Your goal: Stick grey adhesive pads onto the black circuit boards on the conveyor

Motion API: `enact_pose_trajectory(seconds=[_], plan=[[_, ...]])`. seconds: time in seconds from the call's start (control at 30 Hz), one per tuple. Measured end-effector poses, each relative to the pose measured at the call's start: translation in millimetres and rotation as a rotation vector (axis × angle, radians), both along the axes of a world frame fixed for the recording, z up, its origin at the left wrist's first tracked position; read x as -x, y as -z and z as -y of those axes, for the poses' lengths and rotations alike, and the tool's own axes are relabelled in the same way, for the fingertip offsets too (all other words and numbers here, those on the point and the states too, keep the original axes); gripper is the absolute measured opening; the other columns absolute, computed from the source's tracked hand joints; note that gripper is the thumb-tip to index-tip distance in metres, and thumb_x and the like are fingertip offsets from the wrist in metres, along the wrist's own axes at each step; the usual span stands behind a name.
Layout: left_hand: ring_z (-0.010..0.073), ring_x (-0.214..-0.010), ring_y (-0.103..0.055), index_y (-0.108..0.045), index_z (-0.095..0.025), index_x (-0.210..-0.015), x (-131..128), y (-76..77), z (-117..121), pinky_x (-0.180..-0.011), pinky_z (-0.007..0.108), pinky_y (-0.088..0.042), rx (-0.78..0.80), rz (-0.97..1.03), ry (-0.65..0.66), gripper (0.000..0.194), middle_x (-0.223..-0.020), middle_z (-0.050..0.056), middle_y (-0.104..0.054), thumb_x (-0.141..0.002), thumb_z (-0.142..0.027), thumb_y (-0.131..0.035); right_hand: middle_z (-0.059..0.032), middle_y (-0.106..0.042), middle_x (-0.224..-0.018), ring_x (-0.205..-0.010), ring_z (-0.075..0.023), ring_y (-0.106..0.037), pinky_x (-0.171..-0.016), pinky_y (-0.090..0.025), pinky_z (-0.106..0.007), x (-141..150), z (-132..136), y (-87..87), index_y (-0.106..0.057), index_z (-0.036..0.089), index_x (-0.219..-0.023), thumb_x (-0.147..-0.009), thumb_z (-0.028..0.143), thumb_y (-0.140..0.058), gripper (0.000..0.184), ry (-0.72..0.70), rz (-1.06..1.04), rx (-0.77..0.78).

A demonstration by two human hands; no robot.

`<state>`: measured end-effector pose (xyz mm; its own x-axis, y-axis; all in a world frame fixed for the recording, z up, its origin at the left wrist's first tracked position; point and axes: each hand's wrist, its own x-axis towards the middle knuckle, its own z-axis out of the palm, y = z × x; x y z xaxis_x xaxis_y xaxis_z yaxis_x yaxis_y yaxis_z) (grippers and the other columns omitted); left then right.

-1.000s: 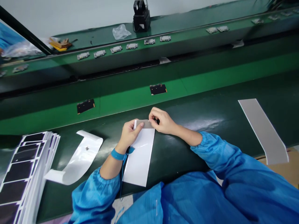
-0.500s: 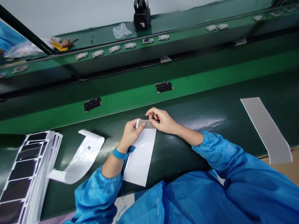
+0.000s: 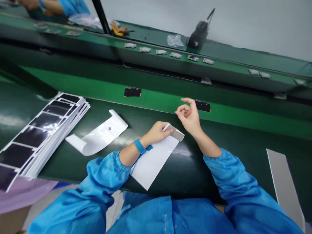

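Observation:
A long white strip lies slantwise on the dark green bench, with a small grey piece at its far end. My left hand, with a blue wrist band, is closed on that end, thumb on the grey piece. My right hand hovers just above and beyond the strip, off the grey piece. Its thumb and fingers are curled into a pinch, and what they hold, if anything, is too small to see. It is close to a black flat part on the bright green belt.
A fanned stack of sheets with black rectangles and a curled white liner lie left. A grey strip lies right. Another black part rides the belt. Small silvery parts line the far ledge. Another person's arm shows top left.
My right hand has let go of the grey piece and lifted up toward the belt. My head has turned, so the whole scene looks tilted and shifted. The left hand keeps its hold.

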<state>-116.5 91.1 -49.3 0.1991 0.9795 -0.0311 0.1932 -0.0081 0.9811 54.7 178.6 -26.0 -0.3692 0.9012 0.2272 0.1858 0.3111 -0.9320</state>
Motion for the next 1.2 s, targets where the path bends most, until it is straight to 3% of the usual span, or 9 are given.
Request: enact_pose_trajectory(seconds=[0.13,0.23,0.37,0.47,0.67,0.97,1.2], plan=[[0.0118,-0.06,-0.045,-0.059,-0.017,-0.066,4.9,0.1,1.2,-0.058,0.024,-0.035,-0.004,0.117,0.055,0.031,-0.061,-0.003,-0.053,-0.078,-0.044,-0.07,0.0013,-0.066,-0.092,-0.066,-0.0135,-0.051,-0.07,-0.046,-0.028,72.5,-39.3,-22.9,-0.043,0.026,-0.142,-0.089,0.026,-0.064,0.057,-0.243,0.209,-0.072],[0.0117,-0.059,-0.046,-0.063,-0.016,-0.066,10.0,1.4,1.2,-0.056,0.023,-0.035,0.028,0.212,0.146,0.028,-0.06,-0.002,-0.055,-0.074,-0.042,-0.071,0.0044,-0.066,-0.088,-0.069,-0.0117,-0.054,-0.075,-0.047,-0.025,134.8,-66.4,-24.2,-0.044,0.024,-0.143,-0.087,0.019,-0.061,0.058,-0.393,0.292,-0.102],[0.0116,-0.06,-0.049,-0.066,-0.014,-0.065,16.6,3.5,-1.3,-0.056,0.023,-0.036,0.034,0.279,0.244,0.024,-0.06,-0.001,-0.057,-0.07,-0.038,-0.07,0.0074,-0.061,-0.081,-0.069,-0.0119,-0.056,-0.071,-0.045,-0.024,202.8,-99.3,-1.7,-0.046,0.023,-0.132,-0.078,0.013,-0.06,0.057,-0.517,0.342,-0.088],[0.0123,-0.061,-0.051,-0.066,-0.013,-0.064,18.5,5.2,-3.5,-0.057,0.023,-0.035,0.027,0.305,0.317,0.023,-0.061,-0.001,-0.057,-0.068,-0.035,-0.069,0.008,-0.06,-0.08,-0.067,-0.0128,-0.058,-0.067,-0.045,-0.025,231.4,-115.1,21.2,-0.046,0.023,-0.125,-0.073,0.012,-0.06,0.055,-0.569,0.303,-0.059],[0.0106,-0.058,-0.043,-0.057,-0.015,-0.058,15.7,5.5,-5.2,-0.056,0.025,-0.03,-0.038,0.317,0.371,0.023,-0.057,-0.002,-0.049,-0.068,-0.034,-0.065,0.0069,-0.063,-0.084,-0.067,-0.012,-0.057,-0.066,-0.048,-0.026,239.5,-122.3,41.4,-0.046,0.025,-0.121,-0.074,0.017,-0.066,0.052,-0.549,0.324,-0.004],[0.0115,-0.059,-0.044,-0.059,-0.015,-0.06,13.0,7.4,-5.8,-0.056,0.025,-0.029,-0.038,0.317,0.353,0.02,-0.058,-0.002,-0.05,-0.065,-0.034,-0.062,0.0033,-0.067,-0.09,-0.076,-0.0147,-0.064,-0.074,-0.054,-0.03,221.0,-130.0,46.2,-0.046,0.023,-0.13,-0.079,0.02,-0.065,0.054,-0.516,0.437,-0.142],[0.0118,-0.061,-0.047,-0.061,-0.015,-0.062,14.0,7.9,-5.7,-0.056,0.024,-0.031,-0.049,0.297,0.348,0.02,-0.059,-0.002,-0.053,-0.068,-0.033,-0.064,0.0033,-0.066,-0.086,-0.074,-0.016,-0.062,-0.073,-0.052,-0.031,207.7,-133.4,46.2,-0.045,0.022,-0.13,-0.077,0.018,-0.06,0.056,-0.536,0.469,-0.164]])
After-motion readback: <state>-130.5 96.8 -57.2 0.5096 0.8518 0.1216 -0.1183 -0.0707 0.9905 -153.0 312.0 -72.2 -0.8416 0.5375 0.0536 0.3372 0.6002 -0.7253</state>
